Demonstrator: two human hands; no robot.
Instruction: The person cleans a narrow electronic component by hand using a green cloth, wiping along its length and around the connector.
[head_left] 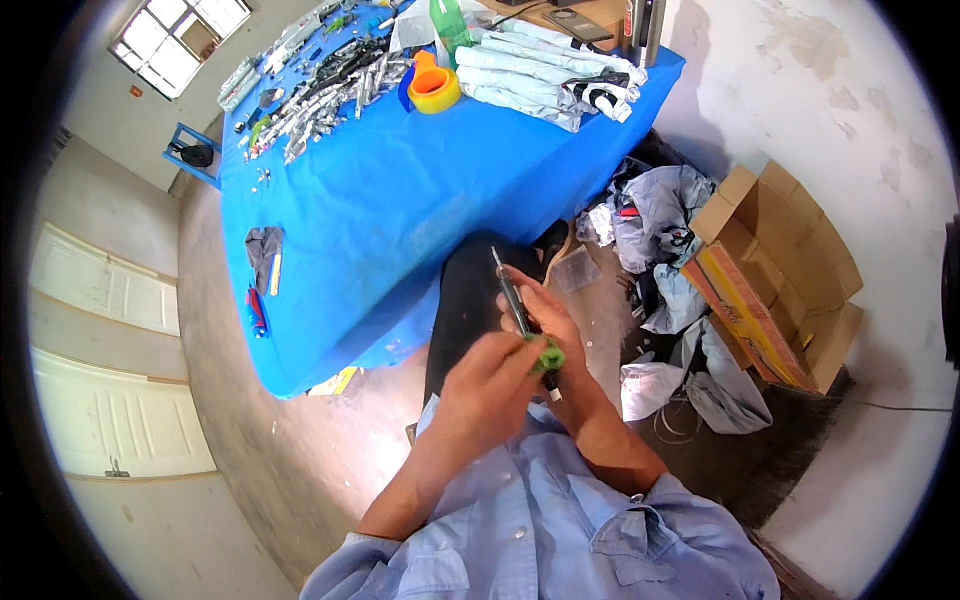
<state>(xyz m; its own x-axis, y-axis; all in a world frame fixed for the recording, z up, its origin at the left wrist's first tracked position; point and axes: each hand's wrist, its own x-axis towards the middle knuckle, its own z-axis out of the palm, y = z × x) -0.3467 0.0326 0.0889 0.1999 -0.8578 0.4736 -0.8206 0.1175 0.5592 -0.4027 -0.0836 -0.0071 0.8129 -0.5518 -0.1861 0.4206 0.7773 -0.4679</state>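
Handling one dark rod (513, 299), two hands (488, 385) (548, 312), apparently one green wad (549, 357)

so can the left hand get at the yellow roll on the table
Probably not without leaning: the yellow roll lies well forward on the blue table, and the left hand is busy at the green piece.

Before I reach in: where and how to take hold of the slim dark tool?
I'd pinch the slim dark tool by its shaft, just below the narrow pale tip, coming from the person's left: the shaft shows bare there, the right grip backing its other side. Avoid the green piece, where the left grip crowds it.
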